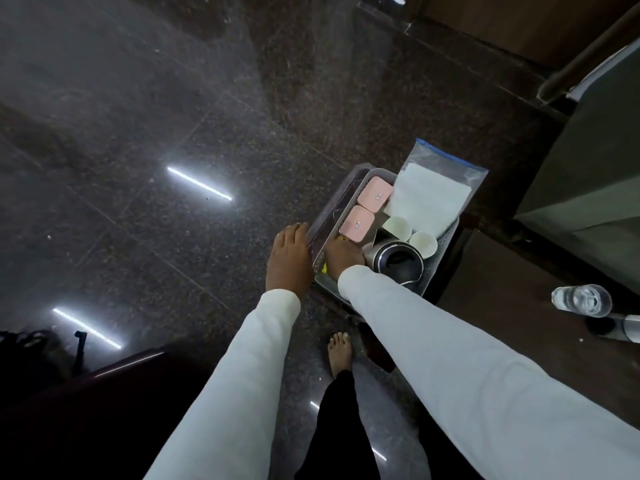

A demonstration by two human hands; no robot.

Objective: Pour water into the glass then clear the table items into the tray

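Note:
A grey plastic tray (pixel 379 173) stands at the left end of a dark brown table (pixel 502 296). It holds two pink boxes (pixel 374 192), two white paper cups (pixel 398 227), a round steel container (pixel 398 263) and a clear zip bag with white napkins (pixel 433 195). My left hand (pixel 289 261) grips the tray's near left edge from outside. My right hand (pixel 343 256) rests inside the tray next to the steel container, its fingers hidden. A glass of water (pixel 581 300) stands on the table at the right, with a bottle (pixel 620 327) lying behind it.
Polished dark granite floor (pixel 173 133) spreads to the left, with light reflections. My bare foot (pixel 340 353) stands by the table's corner. A dark chair or seat (pixel 104 393) is at lower left. A grey cabinet (pixel 595 174) rises beyond the table at right.

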